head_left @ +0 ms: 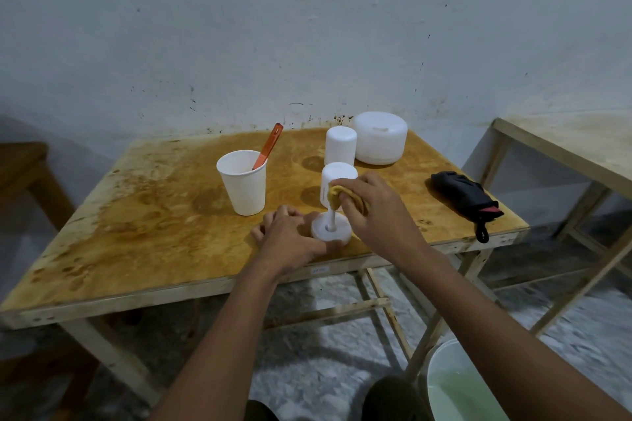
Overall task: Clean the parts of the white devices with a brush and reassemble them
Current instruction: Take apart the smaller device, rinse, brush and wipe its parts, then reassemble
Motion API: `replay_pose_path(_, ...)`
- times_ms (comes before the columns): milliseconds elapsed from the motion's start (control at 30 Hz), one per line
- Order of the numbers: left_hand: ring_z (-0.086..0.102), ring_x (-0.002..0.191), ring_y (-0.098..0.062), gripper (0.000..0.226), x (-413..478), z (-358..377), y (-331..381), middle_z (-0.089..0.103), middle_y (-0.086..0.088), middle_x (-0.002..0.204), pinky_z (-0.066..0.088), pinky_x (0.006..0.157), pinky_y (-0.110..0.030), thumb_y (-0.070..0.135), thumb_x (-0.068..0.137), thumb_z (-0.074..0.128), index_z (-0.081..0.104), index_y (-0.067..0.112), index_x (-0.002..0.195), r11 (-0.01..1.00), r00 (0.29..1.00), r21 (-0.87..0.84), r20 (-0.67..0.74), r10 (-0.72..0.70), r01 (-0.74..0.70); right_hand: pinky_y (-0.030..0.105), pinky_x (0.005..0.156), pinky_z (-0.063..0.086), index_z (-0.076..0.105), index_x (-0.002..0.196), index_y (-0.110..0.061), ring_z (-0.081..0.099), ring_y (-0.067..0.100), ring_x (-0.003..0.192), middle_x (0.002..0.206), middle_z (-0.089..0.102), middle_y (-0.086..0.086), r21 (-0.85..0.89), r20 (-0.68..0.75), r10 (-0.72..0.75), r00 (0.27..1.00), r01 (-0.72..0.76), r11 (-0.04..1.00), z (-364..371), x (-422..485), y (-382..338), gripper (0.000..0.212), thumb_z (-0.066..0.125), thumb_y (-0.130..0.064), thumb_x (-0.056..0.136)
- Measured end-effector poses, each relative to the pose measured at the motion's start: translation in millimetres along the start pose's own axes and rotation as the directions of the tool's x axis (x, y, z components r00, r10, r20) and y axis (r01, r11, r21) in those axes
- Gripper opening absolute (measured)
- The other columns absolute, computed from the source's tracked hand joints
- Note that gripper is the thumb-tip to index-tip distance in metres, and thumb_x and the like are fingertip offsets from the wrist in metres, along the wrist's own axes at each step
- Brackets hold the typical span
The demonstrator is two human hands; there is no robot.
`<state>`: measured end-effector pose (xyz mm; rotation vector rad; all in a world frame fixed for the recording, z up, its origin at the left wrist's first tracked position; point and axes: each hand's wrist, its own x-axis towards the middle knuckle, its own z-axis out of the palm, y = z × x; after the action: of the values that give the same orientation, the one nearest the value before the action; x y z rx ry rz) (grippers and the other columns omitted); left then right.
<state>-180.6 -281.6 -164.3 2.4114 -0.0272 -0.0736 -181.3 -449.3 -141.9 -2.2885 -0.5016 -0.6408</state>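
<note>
At the table's (136, 215) front edge, the right hand (372, 205) pinches a yellow cloth (337, 196) round the top of an upright white stem (331, 220). Directly below, its round base (331, 232) sits gripped by the left hand (290, 236), so I'd expect the wipe to run straight down.

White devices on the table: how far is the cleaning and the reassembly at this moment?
Done: the brush stands in the paper cup, unused now, so brushing may be over. In hand: the right hand wipes the stem of the round white base with a yellow cloth; the left hand holds that base. Left: two white covers stand apart, so reassembly is not done. The large white device looks closed.
</note>
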Motion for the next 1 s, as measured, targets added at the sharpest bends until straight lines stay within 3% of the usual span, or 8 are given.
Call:
replay_pose_path(67,0.022,0.123,-0.018,0.073,0,0,0,0.031,0.011,0.123,0.022,0.107,-0.039,0.073,0.066,0.070,0.053,0.041,0.130,1.000,1.000,-0.005,0.001,-0.003,0.003,0.028,0.062,0.049,0.070,0.118,-0.016,0.055,0.014,0.081,0.097,0.055,-0.001,-0.103,-0.033,-0.107,0.994,0.103,0.989,0,-2,3,0.028,0.067,-0.015,0.090)
replay_pose_path(200,0.020,0.126,-0.020,0.069,0,0,0,0.029,0.010,0.127,0.020,0.109,-0.039,0.063,0.072,0.073,0.051,0.038,0.133,0.999,1.000,-0.032,0.001,-0.020,0.020,0.030,0.045,0.048,0.073,0.114,-0.014,0.058,0.017,0.069,0.089,0.058,0.003,-0.303,0.042,-0.258,0.965,0.258,0.917,4,-10,0,0.034,0.078,-0.014,0.080)
replay_pose_path(333,0.020,0.127,-0.023,0.054,1,1,-1,0.030,0.008,0.133,0.019,0.108,-0.037,0.043,0.083,0.071,0.050,0.038,0.132,0.999,1.000,-0.034,0.002,-0.020,0.020,0.022,0.047,0.039,0.074,0.109,-0.012,0.060,0.018,0.069,0.085,0.058,0.003,-0.380,0.111,-0.275,0.955,0.297,0.876,5,-9,-8,0.034,0.081,-0.014,0.075)
replay_pose_path(533,0.020,0.131,-0.022,0.060,2,1,-1,0.031,0.005,0.142,0.017,0.111,-0.040,0.056,0.081,0.069,0.051,0.037,0.135,1.000,1.000,0.015,0.010,-0.010,0.010,0.023,0.047,0.036,0.076,0.101,-0.013,0.066,0.021,0.072,0.088,0.061,0.004,-0.450,0.245,-0.318,0.916,0.398,0.799,-2,-4,-12,0.030,0.083,-0.016,0.073)
replay_pose_path(700,0.020,0.126,-0.023,0.059,2,1,-2,0.030,0.009,0.131,0.020,0.107,-0.038,0.051,0.079,0.073,0.050,0.036,0.132,0.998,0.999,-0.055,0.020,-0.029,0.030,0.023,0.048,0.044,0.072,0.110,-0.008,0.065,0.022,0.077,0.093,0.061,0.008,-0.466,0.116,-0.338,0.934,0.352,0.812,-2,-13,-7,0.036,0.080,-0.014,0.075)
replay_pose_path(833,0.022,0.126,-0.021,0.052,5,5,-6,0.035,0.006,0.136,0.018,0.100,-0.035,0.039,0.081,0.070,0.055,0.035,0.130,1.000,1.000,-0.019,-0.019,0.007,-0.007,0.021,0.050,0.044,0.072,0.108,-0.009,0.067,0.021,0.077,0.092,0.062,0.007,-0.467,0.162,-0.329,0.930,0.366,0.805,8,-24,-1,0.033,0.079,-0.014,0.076)
replay_pose_path(1000,0.022,0.125,-0.018,0.063,4,4,-5,0.034,0.008,0.133,0.018,0.106,-0.040,0.060,0.074,0.071,0.055,0.037,0.131,0.999,0.999,0.014,-0.018,0.032,-0.032,0.016,0.051,0.032,0.071,0.112,-0.010,0.056,0.014,0.069,0.090,0.059,0.005,-0.423,-0.014,-0.316,0.949,0.281,0.861,4,-17,7,0.032,0.074,-0.010,0.080)
